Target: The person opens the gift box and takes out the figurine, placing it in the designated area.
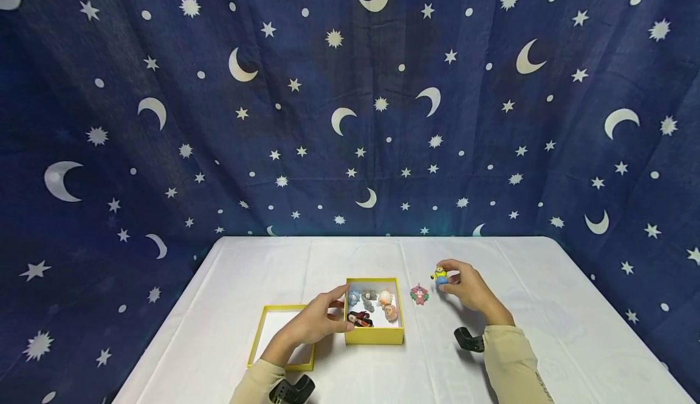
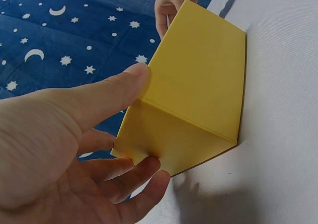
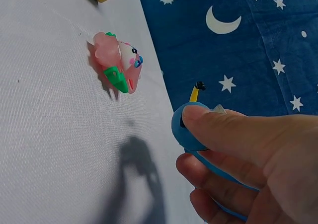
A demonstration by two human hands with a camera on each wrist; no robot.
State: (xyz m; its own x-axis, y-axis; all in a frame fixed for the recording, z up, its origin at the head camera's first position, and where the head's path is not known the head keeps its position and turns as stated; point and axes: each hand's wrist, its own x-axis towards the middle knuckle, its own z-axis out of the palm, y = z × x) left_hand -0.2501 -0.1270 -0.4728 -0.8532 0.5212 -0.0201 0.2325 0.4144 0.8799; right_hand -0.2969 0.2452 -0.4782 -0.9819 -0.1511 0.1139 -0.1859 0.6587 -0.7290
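My right hand (image 1: 465,285) pinches a yellow-and-blue Minion figure (image 1: 440,276) above the table, right of the box. In the right wrist view, the thumb presses on the figure's blue part (image 3: 180,129), and a yellow arm with a black tip sticks out. My left hand (image 1: 318,319) holds the left side of an open yellow box (image 1: 374,336), thumb at the front corner and fingers along the side. Several small figures lie inside, among them a dark red-and-black one (image 1: 361,319) and a blue one (image 1: 353,296). A pink figure with green parts (image 1: 419,294) stands between box and right hand.
The yellow-rimmed lid (image 1: 262,331) lies left of the box, inner side up, partly behind my left arm. A white cloth (image 1: 574,331) covers the table. Behind it hangs a dark blue curtain (image 1: 306,124) with moons and stars.
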